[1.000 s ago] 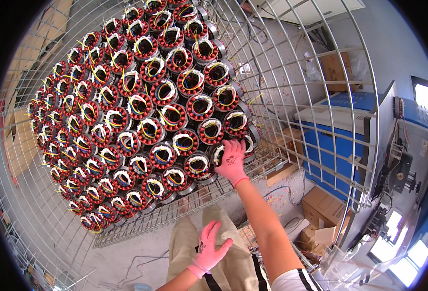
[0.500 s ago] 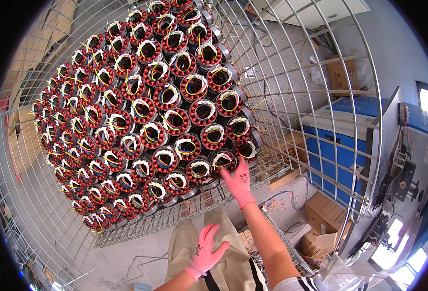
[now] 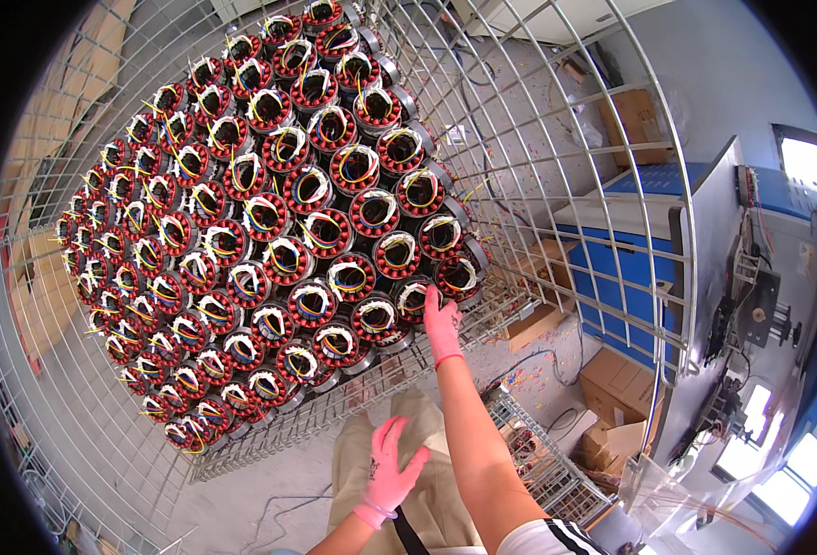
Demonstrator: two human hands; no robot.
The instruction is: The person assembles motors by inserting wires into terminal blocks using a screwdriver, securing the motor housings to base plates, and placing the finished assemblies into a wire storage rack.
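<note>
Motor stators (image 3: 267, 215) with red-and-black coil rings, white-wrapped lead bundles and yellow and blue wires stand upright in close rows. My right hand (image 3: 443, 330), in a pink glove, reaches to the near right corner of the stack. Its fingers close at the rim of one stator (image 3: 412, 298) in the front row; part of the grip is hidden. Just right of that hand is the corner stator (image 3: 458, 277). My left hand (image 3: 391, 474), also pink-gloved, hangs over my beige trousers (image 3: 422, 427), fingers apart and holding nothing.
A wire mesh cage (image 3: 557, 176) surrounds the stack, with a tall side at right and a low front edge. Beyond it stand a blue-and-white machine cabinet (image 3: 626, 268) and cardboard boxes (image 3: 617, 384). A second wire basket (image 3: 557, 472) with parts sits by my right arm.
My right hand has gone from spread fingers to closing at a front-row stator. The view has shifted slightly, so the stack sits further left. My left hand stays low and open.
</note>
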